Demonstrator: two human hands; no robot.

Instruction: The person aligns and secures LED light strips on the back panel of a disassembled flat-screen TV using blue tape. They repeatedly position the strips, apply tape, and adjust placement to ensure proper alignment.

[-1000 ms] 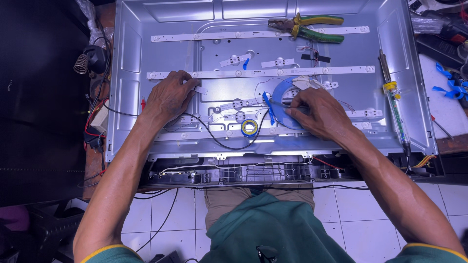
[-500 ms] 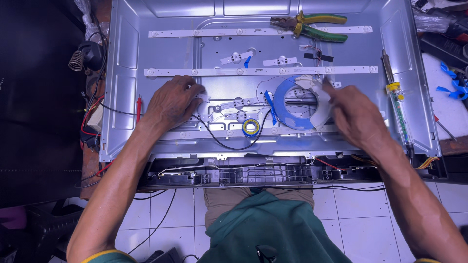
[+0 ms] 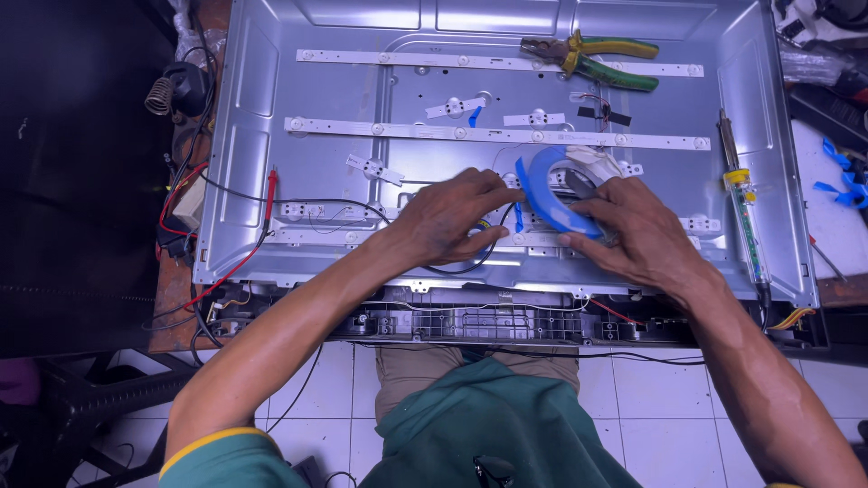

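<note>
At the far left, off the edge of the metal panel [image 3: 262, 81], a soldering iron stand [image 3: 167, 90] sits among black and red wires [image 3: 226, 271]. A red probe [image 3: 270, 192] lies on the panel's left part, near a short white LED strip [image 3: 312, 211]. Two long white strips run across the panel, one near the top [image 3: 407, 59] and one lower [image 3: 380, 129].

The left hand [image 3: 452, 217] lies on the panel near its middle, palm down, fingers [image 3: 493, 192] stretched toward the tape roll [image 3: 542, 185] and touching its left edge; the thumb curls underneath, over a black wire. Whether these fingers pinch anything cannot be told.

The tape roll, blue, stands tilted on edge between the two hands, just below the lower long strip. The right hand [image 3: 633, 226] has it from the right side: its fingers are closed around the roll's lower rim, with the thumb pressed low on the panel.

Above, yellow-and-green pliers [image 3: 588, 59] rest on the top strip. Farther right, a screwdriver [image 3: 741, 199] with a yellow band lies along the panel's right edge. Blue clips [image 3: 841, 172] lie on the desk [image 3: 827, 217] beyond.
</note>
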